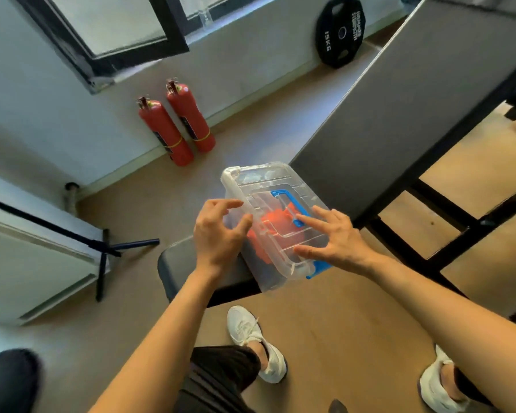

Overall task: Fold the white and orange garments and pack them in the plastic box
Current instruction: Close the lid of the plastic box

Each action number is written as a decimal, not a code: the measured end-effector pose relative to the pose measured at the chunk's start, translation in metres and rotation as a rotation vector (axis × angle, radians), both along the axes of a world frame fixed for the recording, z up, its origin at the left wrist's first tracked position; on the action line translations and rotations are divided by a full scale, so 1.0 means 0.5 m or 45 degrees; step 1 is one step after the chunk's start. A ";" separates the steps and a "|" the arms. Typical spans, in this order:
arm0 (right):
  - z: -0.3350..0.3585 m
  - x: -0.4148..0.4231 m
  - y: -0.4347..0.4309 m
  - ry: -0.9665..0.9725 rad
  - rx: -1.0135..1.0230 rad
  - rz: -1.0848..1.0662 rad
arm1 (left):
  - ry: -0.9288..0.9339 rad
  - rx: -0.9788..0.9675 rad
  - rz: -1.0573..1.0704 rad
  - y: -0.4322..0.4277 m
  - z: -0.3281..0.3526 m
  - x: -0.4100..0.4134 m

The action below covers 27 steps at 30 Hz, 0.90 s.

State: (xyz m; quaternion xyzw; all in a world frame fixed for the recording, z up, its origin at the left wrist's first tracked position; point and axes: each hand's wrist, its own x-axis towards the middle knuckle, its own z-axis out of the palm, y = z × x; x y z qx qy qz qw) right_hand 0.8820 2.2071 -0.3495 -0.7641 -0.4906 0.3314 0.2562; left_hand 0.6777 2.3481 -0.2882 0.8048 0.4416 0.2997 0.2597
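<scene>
While the box [259, 186] on the seat [176, 263] holds the orange garment [277, 222], my right hand [331, 239] lies flat at its 3 o'clock, left hand [221, 231] loose, empty, at 9; probably light, slippery: grip the sides.

Box: clear lidded plastic box [262, 186] on round dark stool [179, 263], left of grey table [399, 114].
Inside: orange garment [280, 225].

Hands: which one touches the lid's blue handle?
The right hand: its forefinger meets the blue handle; the left hand is at the side of the plastic box.
</scene>
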 end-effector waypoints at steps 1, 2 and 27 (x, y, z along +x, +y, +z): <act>-0.003 0.004 0.000 0.027 0.009 -0.021 | 0.060 0.089 0.029 0.022 0.019 0.017; -0.006 0.008 -0.001 0.051 0.017 -0.038 | 0.130 0.167 0.032 0.047 0.033 0.036; -0.026 -0.030 -0.006 -0.138 0.199 -0.185 | 0.404 -0.184 -0.012 0.233 0.000 0.159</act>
